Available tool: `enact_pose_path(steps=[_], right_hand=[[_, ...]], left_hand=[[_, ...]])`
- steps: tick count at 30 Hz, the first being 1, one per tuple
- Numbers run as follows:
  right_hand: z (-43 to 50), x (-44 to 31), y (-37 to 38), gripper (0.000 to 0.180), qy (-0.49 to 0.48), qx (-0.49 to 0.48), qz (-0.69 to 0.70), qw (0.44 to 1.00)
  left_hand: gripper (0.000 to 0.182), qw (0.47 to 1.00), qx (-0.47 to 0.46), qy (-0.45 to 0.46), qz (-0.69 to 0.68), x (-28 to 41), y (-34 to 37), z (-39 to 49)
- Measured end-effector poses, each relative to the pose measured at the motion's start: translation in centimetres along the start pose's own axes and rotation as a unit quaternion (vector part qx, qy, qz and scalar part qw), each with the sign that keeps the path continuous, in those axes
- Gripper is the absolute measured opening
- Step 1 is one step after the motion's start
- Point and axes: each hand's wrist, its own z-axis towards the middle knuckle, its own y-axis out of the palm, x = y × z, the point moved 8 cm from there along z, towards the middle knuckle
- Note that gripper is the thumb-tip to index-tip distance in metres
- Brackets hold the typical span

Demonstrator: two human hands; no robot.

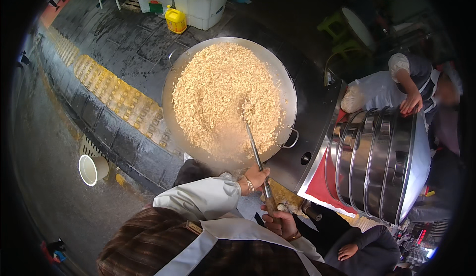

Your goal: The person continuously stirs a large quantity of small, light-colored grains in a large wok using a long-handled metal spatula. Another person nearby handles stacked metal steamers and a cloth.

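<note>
A very wide metal wok (289, 79) lies before me, heaped with crumbly, pale golden food (223, 79). Faint steam hangs over its near part. Across the near rim runs a long-handled metal cooking tool (253, 142), its head buried in the food right of the middle, so I cannot tell its shape. My left hand (254, 179), below a white sleeve cover and bracelets, grips the metal shaft just outside the rim. Closer to my body, my right hand (280, 222) is closed around the wooden end of the handle.
A tall stack of steel steamer trays (372, 164) stands right on a steel counter (323, 153) with red cloth. A co-worker's hand (411, 103) rests on the stack; another person's hand (347, 252) is lower right. A yellow jug (175, 20), white bin (200, 4) and white bucket (93, 170) stand on the ground.
</note>
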Motion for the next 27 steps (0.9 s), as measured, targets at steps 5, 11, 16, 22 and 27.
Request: enact_pose_path(steps=[5, 11, 16, 22, 27], right_hand=[[-8.0, -3.1, 4.9, 0.047, 0.08, 0.156, -0.191, 0.966], [-2.0, -6.0, 10.1, 0.028, 0.233, 0.257, -0.389, 0.853], [15.0, -6.9, 7.9, 0.026, 0.087, 0.214, -0.403, 0.886], [13.6, -7.1, 5.4, 0.027, 0.022, -0.062, 0.037, 0.997], [4.6, -3.8, 3.7, 0.036, -0.012, -0.175, 0.214, 0.961]], left_hand=[[0.027, 0.951, -0.149, -0.113, -0.245, -2.5, 3.7, -3.8], [0.025, 0.906, -0.067, -0.103, -0.405, -2.1, 1.3, -2.2], [0.028, 0.937, 0.117, 0.055, -0.326, 3.8, -13.0, 8.1], [0.037, 0.989, 0.131, 0.059, -0.031, 6.8, -11.1, 9.7], [0.041, 0.998, 0.032, 0.05, 0.037, 4.5, -3.1, 3.0]])
